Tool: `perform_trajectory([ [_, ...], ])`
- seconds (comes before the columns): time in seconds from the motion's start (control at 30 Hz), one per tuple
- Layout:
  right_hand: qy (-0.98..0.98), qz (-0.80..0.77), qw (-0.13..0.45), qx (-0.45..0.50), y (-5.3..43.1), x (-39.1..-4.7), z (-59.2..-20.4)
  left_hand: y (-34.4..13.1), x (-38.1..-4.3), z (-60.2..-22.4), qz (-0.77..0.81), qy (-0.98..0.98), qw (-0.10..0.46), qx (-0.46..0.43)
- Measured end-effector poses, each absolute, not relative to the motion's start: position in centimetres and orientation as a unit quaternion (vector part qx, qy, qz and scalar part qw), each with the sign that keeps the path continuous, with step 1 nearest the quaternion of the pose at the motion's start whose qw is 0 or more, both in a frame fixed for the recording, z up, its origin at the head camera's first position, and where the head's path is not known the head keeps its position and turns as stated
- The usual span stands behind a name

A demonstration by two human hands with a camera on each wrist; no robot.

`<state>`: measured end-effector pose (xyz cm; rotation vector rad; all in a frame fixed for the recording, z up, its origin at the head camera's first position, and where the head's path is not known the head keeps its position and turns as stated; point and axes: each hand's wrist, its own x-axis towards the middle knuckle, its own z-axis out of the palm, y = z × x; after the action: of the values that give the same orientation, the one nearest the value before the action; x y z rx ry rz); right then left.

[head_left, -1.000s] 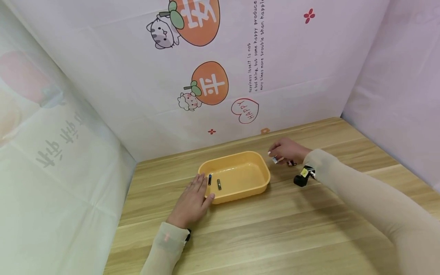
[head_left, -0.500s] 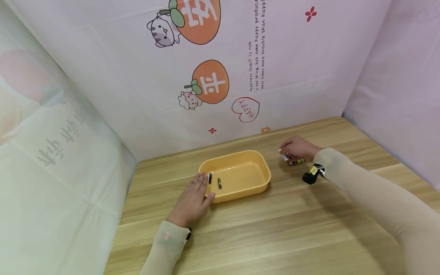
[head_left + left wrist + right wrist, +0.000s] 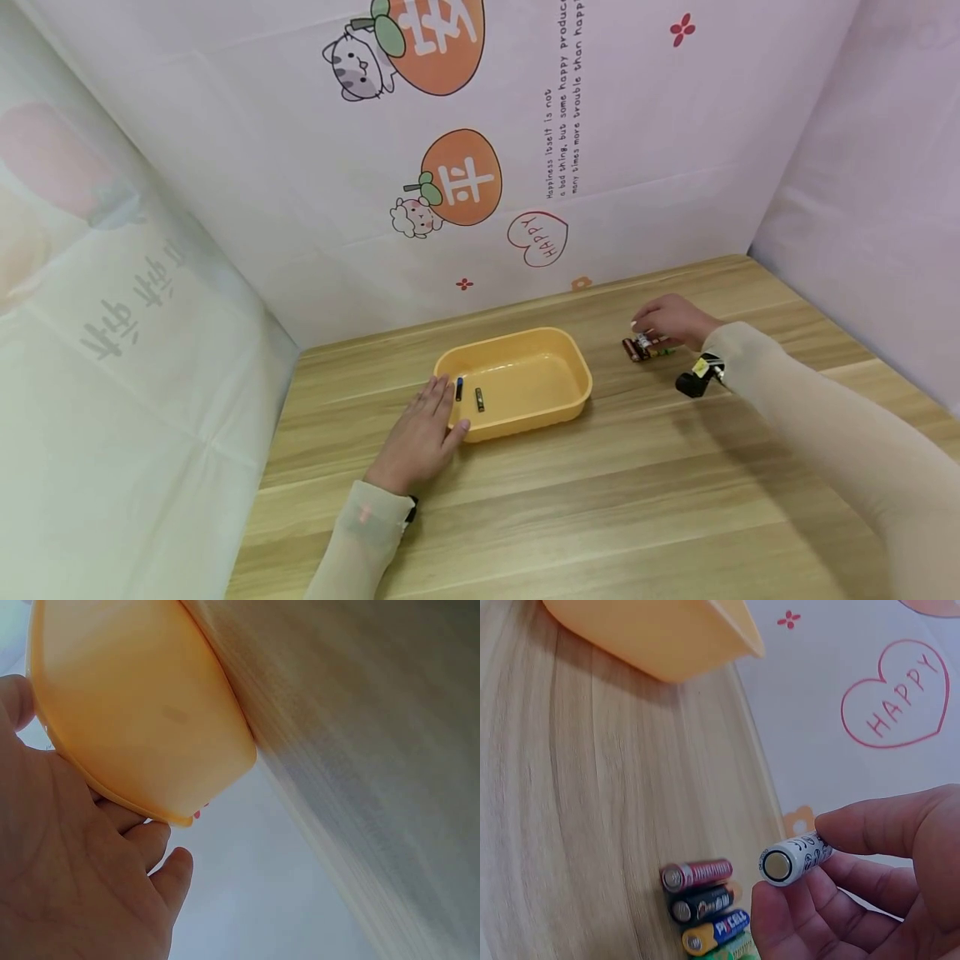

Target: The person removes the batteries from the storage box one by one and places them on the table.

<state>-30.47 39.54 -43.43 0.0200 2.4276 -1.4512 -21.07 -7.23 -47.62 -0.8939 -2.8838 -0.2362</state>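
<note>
My right hand [image 3: 672, 321] pinches a white battery [image 3: 793, 859] between thumb and fingers, its flat end toward the right wrist camera. Just below lies a row of batteries on the table: a dark red battery [image 3: 697, 874], a black battery [image 3: 705, 903], a blue and yellow battery [image 3: 717, 931] and a green battery [image 3: 733, 949], partly out of view. My left hand [image 3: 420, 433] rests with fairly straight fingers on the left rim of a yellow tray [image 3: 536, 419]. Inside the tray are a blue and black battery [image 3: 459, 389] and a dark battery [image 3: 480, 400].
The wooden table [image 3: 570, 508] meets a white printed cloth wall [image 3: 637, 208] at the back. More cloth [image 3: 135, 375] hangs on the left, and another sheet [image 3: 862, 208] on the right.
My right hand has moved right, away from the tray, with the white battery, and is now over the battery row, more of which shows. My left hand stays on the tray rim.
</note>
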Motion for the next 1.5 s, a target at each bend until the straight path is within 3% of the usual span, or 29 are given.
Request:
perform_trajectory([
  [1.5, 0.867, -0.478, 0.139, 0.036, 43.9, -31.3, -44.8, -7.2, -21.4, -47.6, -0.08, -0.948, 0.064, -0.301],
])
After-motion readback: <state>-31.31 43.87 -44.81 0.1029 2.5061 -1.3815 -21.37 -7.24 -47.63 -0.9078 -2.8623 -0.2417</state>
